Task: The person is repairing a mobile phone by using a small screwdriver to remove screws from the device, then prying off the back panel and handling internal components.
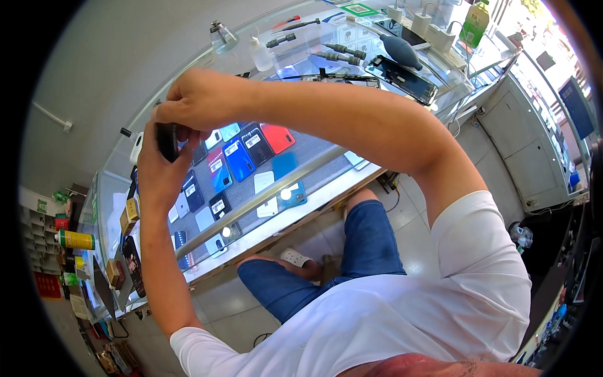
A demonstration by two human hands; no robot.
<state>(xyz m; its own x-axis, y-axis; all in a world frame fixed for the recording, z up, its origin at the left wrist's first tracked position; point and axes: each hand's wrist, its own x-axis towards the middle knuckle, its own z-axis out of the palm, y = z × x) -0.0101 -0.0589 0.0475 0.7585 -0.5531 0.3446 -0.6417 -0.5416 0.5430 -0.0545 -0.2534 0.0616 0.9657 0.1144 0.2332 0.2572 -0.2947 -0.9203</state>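
Note:
At the far left end of the glass counter (248, 242), my left hand (161, 164) is closed around the lower part of a dark phone-like slab (167, 142). Most of that slab is covered by fingers. My right hand (196, 99) reaches across from the right and pinches its upper end, knuckles up. Both hands are raised above the counter top. Beneath the glass lie several phones in rows, among them a blue phone (239, 159) and a red phone (277, 137).
Beyond my right forearm lie an opened phone (402, 79), a grey rubber air blower (401, 51), several screwdrivers (344, 51), a white squeeze bottle (260, 54) and a glass jar (223, 38). A green drink bottle (475, 25) stands at the far right. Small boxes (129, 217) sit left of my left forearm.

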